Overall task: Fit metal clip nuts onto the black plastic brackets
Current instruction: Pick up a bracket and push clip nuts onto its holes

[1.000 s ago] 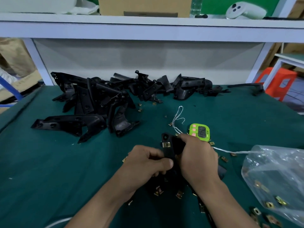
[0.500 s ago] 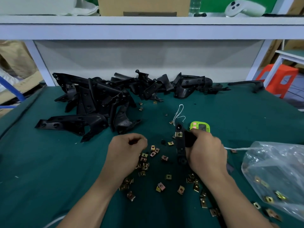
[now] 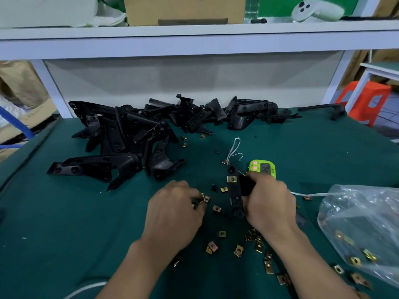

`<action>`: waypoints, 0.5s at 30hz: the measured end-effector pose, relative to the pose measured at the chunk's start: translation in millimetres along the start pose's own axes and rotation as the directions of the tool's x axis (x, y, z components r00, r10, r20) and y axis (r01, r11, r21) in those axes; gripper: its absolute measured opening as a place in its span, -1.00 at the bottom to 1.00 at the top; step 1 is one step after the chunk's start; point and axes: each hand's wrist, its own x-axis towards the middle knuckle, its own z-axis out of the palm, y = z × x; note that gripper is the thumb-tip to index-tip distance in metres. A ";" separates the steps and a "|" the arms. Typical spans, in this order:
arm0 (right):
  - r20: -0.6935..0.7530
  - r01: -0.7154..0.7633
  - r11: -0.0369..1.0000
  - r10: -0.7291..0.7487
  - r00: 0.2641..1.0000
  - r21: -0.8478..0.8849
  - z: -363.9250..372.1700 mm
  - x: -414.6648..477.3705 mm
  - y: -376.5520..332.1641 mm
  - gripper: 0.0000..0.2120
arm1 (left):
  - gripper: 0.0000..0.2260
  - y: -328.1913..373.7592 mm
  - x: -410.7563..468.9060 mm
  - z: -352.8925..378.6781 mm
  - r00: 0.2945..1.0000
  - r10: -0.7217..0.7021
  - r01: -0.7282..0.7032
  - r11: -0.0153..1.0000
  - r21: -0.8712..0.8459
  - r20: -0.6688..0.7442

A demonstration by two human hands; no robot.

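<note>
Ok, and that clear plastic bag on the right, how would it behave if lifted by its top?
Probably floppy: the plastic bag is crumpled and slumped on the green table. Likely bottom-heavy once lifted, since the clip nuts sit low inside it. A few nuts lie right by its lower edge, so tipping it might spill more.

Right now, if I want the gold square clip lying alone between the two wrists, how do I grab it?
Pinch the small gold square metal clip nut by two opposite edges, from straight above. It lies flat on the green cloth table with bare cloth all round, so both sides are free. The right hand grips the black plastic bracket, so probably use the left hand.
</note>
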 end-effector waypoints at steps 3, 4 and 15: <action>-0.003 0.017 1.000 -0.017 1.000 0.009 1.0 -0.8 -0.4 -0.84 | -0.92 0.0 0.1 7.2 0.998 0.010 -0.012 1.000 0.025 0.058; -0.004 0.022 1.000 -0.022 1.000 0.015 1.2 -0.7 -0.4 -0.84 | -0.93 -0.2 0.1 7.9 0.997 0.003 -0.003 1.000 0.003 0.073; -0.016 0.026 0.999 -0.025 1.000 0.023 0.7 -0.3 0.7 -0.84 | -0.69 19.7 0.6 -10.3 0.892 -0.151 0.446 0.450 -0.773 0.427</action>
